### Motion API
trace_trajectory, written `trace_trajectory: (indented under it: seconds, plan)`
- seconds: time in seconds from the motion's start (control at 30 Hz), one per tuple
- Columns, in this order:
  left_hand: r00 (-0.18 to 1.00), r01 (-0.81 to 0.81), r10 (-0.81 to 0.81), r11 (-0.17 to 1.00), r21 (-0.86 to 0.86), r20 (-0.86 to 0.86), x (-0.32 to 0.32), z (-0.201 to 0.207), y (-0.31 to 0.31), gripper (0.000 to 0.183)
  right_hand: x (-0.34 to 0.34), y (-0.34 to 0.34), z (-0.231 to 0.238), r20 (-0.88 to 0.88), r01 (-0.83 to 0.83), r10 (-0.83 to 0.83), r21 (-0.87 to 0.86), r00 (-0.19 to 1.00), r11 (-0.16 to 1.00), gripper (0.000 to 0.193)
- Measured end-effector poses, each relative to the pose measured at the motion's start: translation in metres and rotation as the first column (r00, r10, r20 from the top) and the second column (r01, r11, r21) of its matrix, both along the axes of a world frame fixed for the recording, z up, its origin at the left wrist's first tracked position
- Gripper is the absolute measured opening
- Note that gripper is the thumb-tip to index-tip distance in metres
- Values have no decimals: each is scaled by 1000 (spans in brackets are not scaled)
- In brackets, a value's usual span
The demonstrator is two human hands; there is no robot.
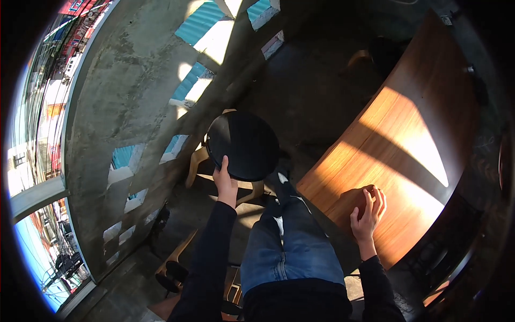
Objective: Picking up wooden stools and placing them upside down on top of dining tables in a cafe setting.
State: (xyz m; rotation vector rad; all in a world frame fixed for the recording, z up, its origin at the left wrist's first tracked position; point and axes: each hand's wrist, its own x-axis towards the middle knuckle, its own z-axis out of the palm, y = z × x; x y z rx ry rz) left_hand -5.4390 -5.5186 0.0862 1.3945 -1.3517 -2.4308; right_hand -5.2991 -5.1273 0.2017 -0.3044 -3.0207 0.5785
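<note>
There are two bare hands (225, 181) (369, 216), one large wooden table (397, 161), one pair of jeans (292, 249) and one held black-seated stool (247, 145).

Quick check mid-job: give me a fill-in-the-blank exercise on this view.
The left hand grips the rim of a round seat coloured ____.
The table lies on the person's ____ side.
The right hand, beside or on the table, holds ____.
The jeans are coloured ____.

Missing words: black; right; nothing; blue.

The dark top (295, 300) has long dark sleeves (210, 257); the jeans (300, 257) are blue with paler, faded areas; left hand (225, 185) and right hand (368, 216) are bare.
</note>
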Motion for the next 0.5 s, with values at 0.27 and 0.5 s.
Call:
trace_trajectory:
  seconds: [0.27, 0.5]
  plan:
    - [969, 246, -237, 955, 167, -75, -139, -70, 72, 44, 13, 3, -5, 96, 0, -8, 79, 995, 997, 52]
    - [948, 315, -275, 878, 360, -159, -212, -89, 180, 41, 30, 8, -5, 131, -17, 4, 98, 991, 995, 52]
